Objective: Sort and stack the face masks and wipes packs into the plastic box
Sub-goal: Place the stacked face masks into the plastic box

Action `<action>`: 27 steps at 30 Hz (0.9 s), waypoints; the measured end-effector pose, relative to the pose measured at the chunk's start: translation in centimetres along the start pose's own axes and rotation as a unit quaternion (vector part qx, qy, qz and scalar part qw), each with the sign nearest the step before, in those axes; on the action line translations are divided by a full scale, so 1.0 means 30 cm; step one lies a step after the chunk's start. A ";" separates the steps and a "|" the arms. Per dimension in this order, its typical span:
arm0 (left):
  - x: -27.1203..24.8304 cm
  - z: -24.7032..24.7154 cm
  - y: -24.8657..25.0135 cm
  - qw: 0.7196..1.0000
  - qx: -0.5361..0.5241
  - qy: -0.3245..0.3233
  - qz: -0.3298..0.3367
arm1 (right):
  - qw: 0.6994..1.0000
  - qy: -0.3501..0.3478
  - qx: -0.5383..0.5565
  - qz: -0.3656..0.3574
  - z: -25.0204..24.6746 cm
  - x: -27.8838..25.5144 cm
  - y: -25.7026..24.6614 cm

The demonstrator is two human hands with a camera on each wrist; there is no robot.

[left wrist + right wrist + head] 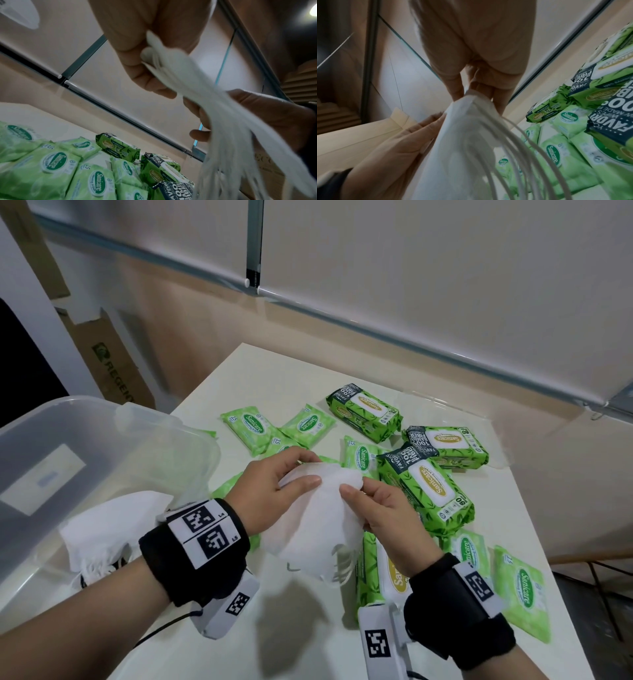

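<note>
White table, wipes scattered. Both hands pinch a mask bundle above it: left hand, right hand. Step: squaring masks. Next: lay them in the box on masks already there.

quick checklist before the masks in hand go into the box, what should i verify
1. Left hand grips the stack of white masks: ok.
2. Right hand pinches the same stack: ok.
3. Mask edges lined up: cannot tell; in the left wrist view the layers fan apart.
4. Ear loops tucked in: not ok, they hang loose below the stack.
5. Plastic box open and beside the left hand: ok.
6. Space in the box: ok, white masks in the box sit at its near end, bare floor behind them.
</note>
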State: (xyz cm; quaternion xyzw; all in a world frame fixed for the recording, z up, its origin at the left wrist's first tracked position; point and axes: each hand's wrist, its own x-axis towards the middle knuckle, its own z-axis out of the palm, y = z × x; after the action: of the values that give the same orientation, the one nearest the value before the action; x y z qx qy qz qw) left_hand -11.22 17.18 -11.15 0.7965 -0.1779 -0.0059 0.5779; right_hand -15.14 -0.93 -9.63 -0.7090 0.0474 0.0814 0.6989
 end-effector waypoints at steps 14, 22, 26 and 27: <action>-0.001 0.008 0.022 0.993 0.025 0.052 0.098 | 0.999 -0.017 0.041 -0.026 0.026 -0.015 -0.002; -0.011 0.000 0.032 0.995 0.031 -0.006 0.090 | 1.000 0.008 -0.003 -0.023 -0.002 -0.021 -0.008; -0.005 0.004 0.017 1.000 -0.003 -0.015 0.027 | 0.999 0.015 -0.031 -0.002 -0.001 -0.025 0.003; -0.004 0.005 0.011 1.000 -0.005 -0.019 0.014 | 0.999 0.016 -0.042 0.001 0.001 -0.026 0.004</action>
State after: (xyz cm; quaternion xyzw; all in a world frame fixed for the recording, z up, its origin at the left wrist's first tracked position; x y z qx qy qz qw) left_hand -11.45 17.00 -10.92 0.7905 -0.1998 -0.0136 0.5788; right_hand -15.93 -0.94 -9.61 -0.7388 0.0560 0.0725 0.6676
